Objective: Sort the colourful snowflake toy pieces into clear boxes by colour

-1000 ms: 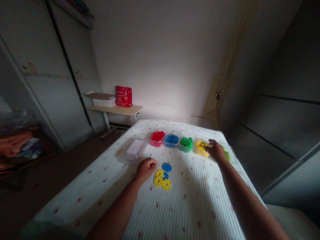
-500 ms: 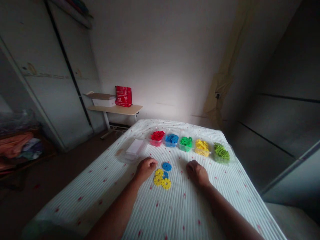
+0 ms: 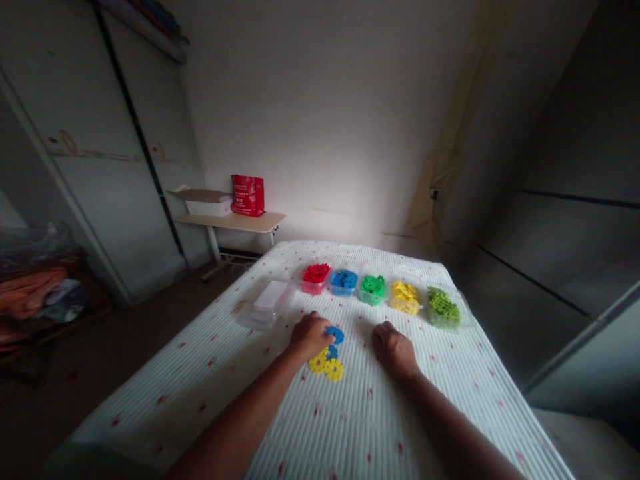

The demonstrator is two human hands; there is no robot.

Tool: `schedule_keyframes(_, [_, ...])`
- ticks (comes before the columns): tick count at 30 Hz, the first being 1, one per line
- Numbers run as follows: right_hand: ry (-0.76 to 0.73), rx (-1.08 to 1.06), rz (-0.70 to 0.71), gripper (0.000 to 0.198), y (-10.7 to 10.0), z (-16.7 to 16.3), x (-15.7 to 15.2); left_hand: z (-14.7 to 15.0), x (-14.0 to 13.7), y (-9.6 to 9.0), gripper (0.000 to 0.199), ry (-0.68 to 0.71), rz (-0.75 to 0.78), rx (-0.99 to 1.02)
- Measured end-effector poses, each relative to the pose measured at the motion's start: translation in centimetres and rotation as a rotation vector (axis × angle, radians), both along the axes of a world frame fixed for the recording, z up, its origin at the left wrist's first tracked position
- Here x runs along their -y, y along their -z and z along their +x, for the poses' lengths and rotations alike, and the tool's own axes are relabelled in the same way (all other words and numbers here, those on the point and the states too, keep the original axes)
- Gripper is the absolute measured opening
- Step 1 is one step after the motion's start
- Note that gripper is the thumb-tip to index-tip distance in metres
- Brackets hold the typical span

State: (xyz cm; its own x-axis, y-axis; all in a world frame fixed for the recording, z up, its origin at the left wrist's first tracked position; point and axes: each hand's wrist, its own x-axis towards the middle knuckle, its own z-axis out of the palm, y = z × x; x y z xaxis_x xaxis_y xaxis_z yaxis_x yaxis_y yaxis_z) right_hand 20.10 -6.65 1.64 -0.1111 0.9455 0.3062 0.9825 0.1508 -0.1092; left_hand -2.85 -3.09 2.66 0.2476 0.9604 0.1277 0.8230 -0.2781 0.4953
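The left hand [image 3: 311, 335] is resting over the loose discs at the middle of the white cover [image 3: 345, 427]. Its thumb and fingers are meeting the left edge of the upper blue disc [image 3: 336, 335]; whether they are pinching it or only touching it cannot be told. The upper blue disc is lying flat, just beyond the rest of the group. The lower blue disc [image 3: 332, 352] is lying nearer the person, among the yellow discs. Two yellow discs, the near left one [image 3: 317, 363] and the near right one [image 3: 334, 370], are lying side by side at the near end of the group. A further yellow disc [image 3: 325, 351] is showing in part beside the left hand, which is covering the remainder.

The right hand [image 3: 395, 348] is resting on the cover, to the right of the discs and apart from them. Its fingers [image 3: 384, 331] are curling inward and pressing together; whether they are enclosing anything cannot be told.

Beyond both hands, five clear tubs are standing in a row. From left to right, they are holding red pieces [image 3: 316, 274], blue pieces [image 3: 344, 279], green pieces [image 3: 373, 286], yellow pieces [image 3: 405, 292] and light green pieces [image 3: 443, 305]. A white box [image 3: 271, 295] is lying on clear plastic, left of the row.
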Motion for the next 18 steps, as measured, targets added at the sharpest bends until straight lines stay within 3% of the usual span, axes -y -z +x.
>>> schedule_keyframes(7, [-0.021,-0.014,0.005,0.022,0.2,0.2,-0.1,2.0,0.0,-0.5,0.020,0.025,-0.045,0.052])
schedule_keyframes(11, [-0.009,-0.020,0.017,0.023,0.5,0.1,-0.2,2.4,-0.6,-1.1,0.007,0.047,-0.115,0.086])
schedule_keyframes(15, [-0.015,-0.033,0.016,0.023,0.7,0.1,-0.3,3.5,-4.2,-3.1,0.023,0.070,-0.182,0.161])
schedule_keyframes(18, [-0.011,-0.045,0.009,0.023,0.6,0.2,-0.3,4.5,-8.1,-5.3,0.028,0.009,-0.152,0.258])
